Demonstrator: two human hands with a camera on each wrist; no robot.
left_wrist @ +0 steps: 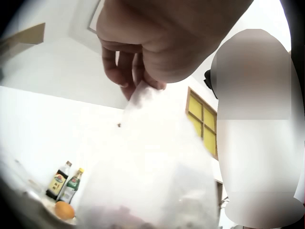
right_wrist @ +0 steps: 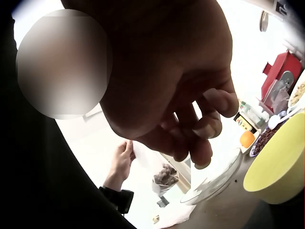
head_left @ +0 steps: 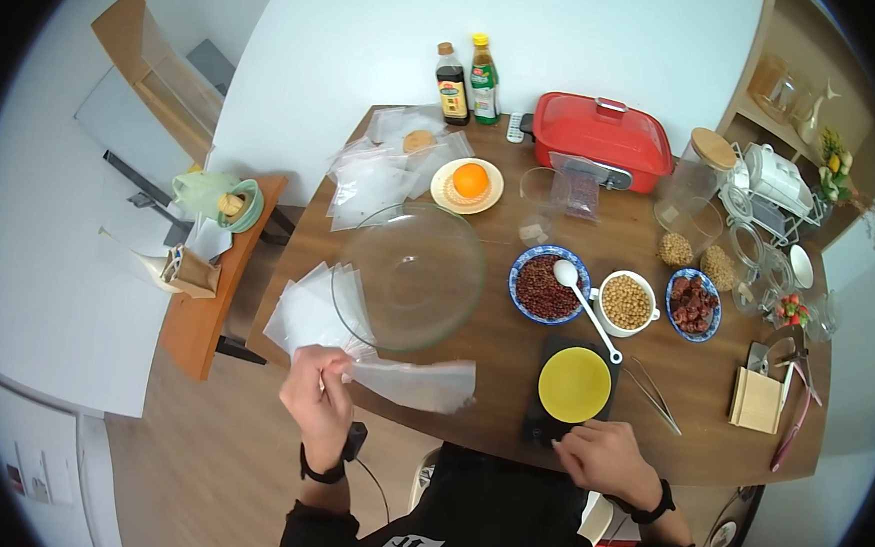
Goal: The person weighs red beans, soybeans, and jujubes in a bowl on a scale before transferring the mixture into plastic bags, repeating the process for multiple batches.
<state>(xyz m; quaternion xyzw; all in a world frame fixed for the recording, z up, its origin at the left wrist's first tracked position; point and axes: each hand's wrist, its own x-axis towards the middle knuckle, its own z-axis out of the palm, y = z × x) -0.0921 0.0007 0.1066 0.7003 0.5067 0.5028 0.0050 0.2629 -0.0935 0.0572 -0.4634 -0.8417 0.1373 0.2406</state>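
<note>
My left hand (head_left: 318, 399) pinches a translucent plastic bag (head_left: 416, 383) by one end, and the bag stretches to the right over the table's front edge. In the left wrist view the bag (left_wrist: 152, 167) hangs wide below the fingertips. A stack of similar bags (head_left: 313, 311) lies just beyond that hand, partly behind a large glass bowl (head_left: 407, 277). My right hand (head_left: 606, 459) holds nothing, its fingers loosely curled, close to a yellow bowl (head_left: 574, 384). That bowl sits on a black kitchen scale (head_left: 539, 420).
Behind the scale stand a bowl of red beans (head_left: 544, 298) with a white spoon (head_left: 595, 318) across it, a cup of soybeans (head_left: 626, 302) and a dish of dark red pieces (head_left: 693, 304). Tweezers (head_left: 653, 397) lie right of the scale. An orange (head_left: 470, 180) sits on a plate.
</note>
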